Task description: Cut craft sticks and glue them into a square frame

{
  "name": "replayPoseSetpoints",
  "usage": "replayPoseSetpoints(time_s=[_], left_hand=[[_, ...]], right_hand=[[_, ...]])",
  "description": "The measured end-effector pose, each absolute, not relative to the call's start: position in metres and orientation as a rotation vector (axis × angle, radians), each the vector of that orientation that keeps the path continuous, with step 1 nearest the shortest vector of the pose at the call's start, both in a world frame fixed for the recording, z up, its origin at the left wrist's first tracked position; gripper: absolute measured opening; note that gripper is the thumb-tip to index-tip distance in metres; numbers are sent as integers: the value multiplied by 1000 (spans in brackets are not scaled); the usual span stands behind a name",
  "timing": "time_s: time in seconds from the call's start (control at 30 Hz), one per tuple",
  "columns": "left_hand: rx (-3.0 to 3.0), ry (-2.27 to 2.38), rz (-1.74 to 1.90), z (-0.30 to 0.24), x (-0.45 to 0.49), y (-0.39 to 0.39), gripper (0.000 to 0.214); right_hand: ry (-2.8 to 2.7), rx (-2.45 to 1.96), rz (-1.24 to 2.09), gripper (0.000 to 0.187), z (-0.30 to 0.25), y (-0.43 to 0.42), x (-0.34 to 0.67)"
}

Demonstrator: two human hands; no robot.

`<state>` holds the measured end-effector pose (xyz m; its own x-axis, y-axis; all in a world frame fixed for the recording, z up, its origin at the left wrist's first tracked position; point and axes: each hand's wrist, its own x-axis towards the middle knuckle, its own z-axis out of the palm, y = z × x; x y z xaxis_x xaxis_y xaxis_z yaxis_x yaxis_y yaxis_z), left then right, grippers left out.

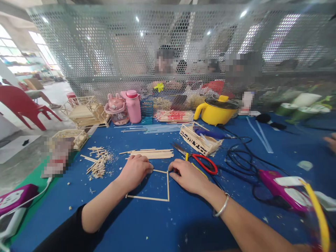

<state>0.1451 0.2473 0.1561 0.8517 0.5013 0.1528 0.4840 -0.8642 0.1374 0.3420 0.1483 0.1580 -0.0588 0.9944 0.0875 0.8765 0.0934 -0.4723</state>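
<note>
A four-sided frame of thin wooden sticks (168,187) lies flat on the blue tabletop. My left hand (137,170) is closed over its upper left part, fingertips on the far stick, hiding that corner. At the upper right corner, my right hand (189,176) has its thumb and forefinger curled against the frame's end. Beyond my hands rests a row of loose wooden sticks (157,153). Red-handled scissors (206,163) lie just past my right hand. Left of my left hand is a pile of short stick pieces (98,164).
Behind the scissors stands a small stick model (199,138) with a blue-handled tool on it. A yellow pot (219,111), pink bottle (133,106) and perforated screen (118,52) line the back. Black cables and a purple power strip (285,190) lie right; another person's hand (331,141) shows there.
</note>
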Motion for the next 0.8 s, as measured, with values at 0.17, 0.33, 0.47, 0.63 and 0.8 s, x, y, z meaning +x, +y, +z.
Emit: replayPoseSetpoints(time_s=[0.17, 0.33, 0.47, 0.63, 0.8], left_hand=[[2924, 802, 315, 156, 146, 246, 24], [2922, 860, 316, 154, 147, 244, 26], [2925, 856, 343, 151, 146, 244, 26], [2909, 864, 334, 152, 147, 244, 26], [2891, 865, 309, 154, 147, 244, 26]], right_hand=[[-1984, -1854, 425, 13, 157, 149, 340], [-1976, -1869, 435, 12, 158, 149, 339], [-1981, -1880, 427, 12, 158, 150, 339], [-1973, -1875, 419, 11, 158, 149, 338], [-1979, -1857, 422, 10, 158, 149, 338]])
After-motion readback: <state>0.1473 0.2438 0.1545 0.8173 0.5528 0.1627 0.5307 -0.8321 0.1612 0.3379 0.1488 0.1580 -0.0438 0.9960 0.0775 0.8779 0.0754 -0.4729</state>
